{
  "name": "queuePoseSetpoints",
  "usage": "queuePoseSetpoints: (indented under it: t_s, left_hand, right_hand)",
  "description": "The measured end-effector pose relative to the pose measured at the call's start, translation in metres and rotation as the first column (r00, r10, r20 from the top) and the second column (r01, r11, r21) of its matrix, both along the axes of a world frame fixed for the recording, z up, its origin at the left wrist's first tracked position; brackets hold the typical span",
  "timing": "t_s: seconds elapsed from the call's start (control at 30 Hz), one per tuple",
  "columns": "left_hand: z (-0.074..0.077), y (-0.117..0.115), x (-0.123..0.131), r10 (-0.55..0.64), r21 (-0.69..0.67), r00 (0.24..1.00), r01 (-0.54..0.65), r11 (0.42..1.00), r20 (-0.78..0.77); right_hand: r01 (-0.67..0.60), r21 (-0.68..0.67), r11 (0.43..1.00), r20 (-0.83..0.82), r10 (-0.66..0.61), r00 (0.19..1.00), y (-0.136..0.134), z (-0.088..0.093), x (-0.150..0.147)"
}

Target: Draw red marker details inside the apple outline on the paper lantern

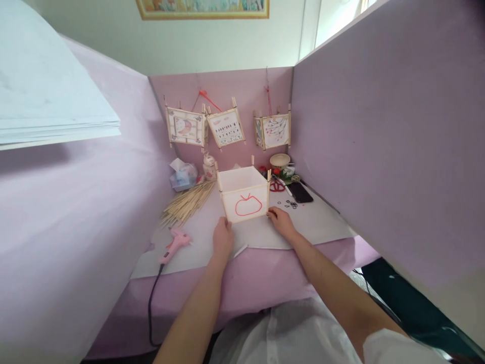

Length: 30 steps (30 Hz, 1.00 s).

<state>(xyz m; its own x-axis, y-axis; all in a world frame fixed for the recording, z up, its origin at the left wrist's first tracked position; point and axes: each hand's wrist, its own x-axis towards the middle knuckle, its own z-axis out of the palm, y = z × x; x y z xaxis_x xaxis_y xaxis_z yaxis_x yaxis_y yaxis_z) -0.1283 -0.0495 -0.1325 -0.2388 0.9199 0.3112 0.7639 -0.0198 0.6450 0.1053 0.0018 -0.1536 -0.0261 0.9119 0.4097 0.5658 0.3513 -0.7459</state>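
The left hand (pixel 223 236) and right hand (pixel 281 220) are gripping the paper box (pixel 248 205), apparently positioning it; moving it calls for level support.

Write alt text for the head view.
A person's left hand and right hand hold the lower front corners of a white stick-framed box with a red outline drawing. A pink glue gun and loose sticks lie left, a black phone right; decorated boxes hang behind.
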Motion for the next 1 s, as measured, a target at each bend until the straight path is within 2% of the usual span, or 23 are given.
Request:
queuePoseSetpoints:
  t_s: [0.23, 0.37, 0.63, 0.87, 1.0]
  left_hand:
    - [0.002, -0.001, 0.0, 0.034, -0.037, 0.999, -0.033, 0.999, 0.024]
    - [0.001, -0.002, 0.0, 0.03, -0.045, 0.998, -0.028, 0.999, 0.049]
    - [0.0, -0.001, -0.003, 0.033, -0.09, 0.996, -0.026, 0.996, 0.083]
    - [0.0, -0.005, -0.012, 0.069, -0.106, 0.995, -0.061, 0.992, 0.077]
    - [-0.002, -0.013, -0.02, 0.116, -0.144, 0.992, -0.108, 0.984, 0.051]
  right_hand:
    - [0.036, -0.008, 0.999, -0.012, -0.036, 0.999, 0.0, -0.002, -0.001]
    - [0.084, -0.012, 0.996, -0.018, -0.084, 0.996, 0.014, 0.003, 0.007]
    - [0.169, -0.018, 0.985, 0.148, -0.165, 0.975, 0.098, 0.03, 0.052]
    - [0.317, 0.037, 0.948, 0.275, -0.314, 0.908, 0.162, 0.033, 0.095]
    - [0.336, 0.067, 0.94, 0.327, -0.339, 0.882, 0.189, 0.037, 0.111]
